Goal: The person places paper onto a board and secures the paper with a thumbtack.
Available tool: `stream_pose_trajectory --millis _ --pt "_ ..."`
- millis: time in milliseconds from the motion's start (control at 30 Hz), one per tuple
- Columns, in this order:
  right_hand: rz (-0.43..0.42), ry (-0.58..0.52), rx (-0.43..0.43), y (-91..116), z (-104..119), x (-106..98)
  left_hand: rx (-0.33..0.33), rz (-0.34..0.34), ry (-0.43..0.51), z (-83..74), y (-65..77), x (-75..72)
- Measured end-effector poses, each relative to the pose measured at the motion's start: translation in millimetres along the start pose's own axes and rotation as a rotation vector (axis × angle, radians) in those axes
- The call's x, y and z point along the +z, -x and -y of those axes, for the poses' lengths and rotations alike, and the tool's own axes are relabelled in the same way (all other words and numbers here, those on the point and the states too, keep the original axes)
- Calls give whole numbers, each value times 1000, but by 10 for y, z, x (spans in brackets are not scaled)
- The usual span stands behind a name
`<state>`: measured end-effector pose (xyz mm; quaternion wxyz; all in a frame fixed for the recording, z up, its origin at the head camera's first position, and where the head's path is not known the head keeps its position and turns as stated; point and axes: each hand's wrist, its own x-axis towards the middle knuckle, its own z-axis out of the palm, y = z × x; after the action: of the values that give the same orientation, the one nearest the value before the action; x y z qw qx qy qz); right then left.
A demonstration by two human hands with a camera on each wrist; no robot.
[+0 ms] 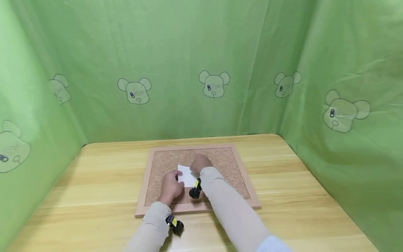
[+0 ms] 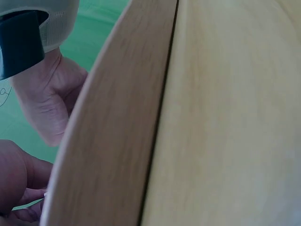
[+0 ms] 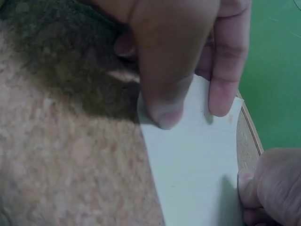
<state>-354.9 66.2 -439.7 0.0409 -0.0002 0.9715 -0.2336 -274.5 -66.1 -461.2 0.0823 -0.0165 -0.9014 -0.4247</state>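
Observation:
A white sheet of paper (image 1: 187,177) lies over a wood-framed cork board (image 1: 163,157). My left hand (image 1: 171,185) pinches the paper's left edge between thumb and fingers. Over the upper right part of the sheet is my right hand (image 1: 200,163), its fingers curled. In the right wrist view, the thumb of the right hand (image 3: 178,61) presses on the paper (image 3: 193,155) close to one edge, and another fingertip of that hand touches the sheet. The left hand (image 3: 282,186) grips the opposite edge there. Part of the right fingers is hidden behind the thumb.
The board rests on a light wooden table (image 1: 104,175), its frame (image 2: 113,117) large in the left wrist view. Green curtains (image 1: 176,42) with bear-head prints surround the table on the back and both sides. Both wrists wear small black cameras.

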Motion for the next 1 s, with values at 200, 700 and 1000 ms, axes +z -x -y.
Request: stream_pose_trajectory --millis 200,700,1000 --pt "-15 -11 -27 12 -16 -20 -18 8 -3 1 -18 -2" --pt "-10 -7 -60 61 -114 -35 -36 11 10 9 -35 -2" --pt "-26 35 -104 89 -210 -40 -60 5 -22 41 -26 -4"
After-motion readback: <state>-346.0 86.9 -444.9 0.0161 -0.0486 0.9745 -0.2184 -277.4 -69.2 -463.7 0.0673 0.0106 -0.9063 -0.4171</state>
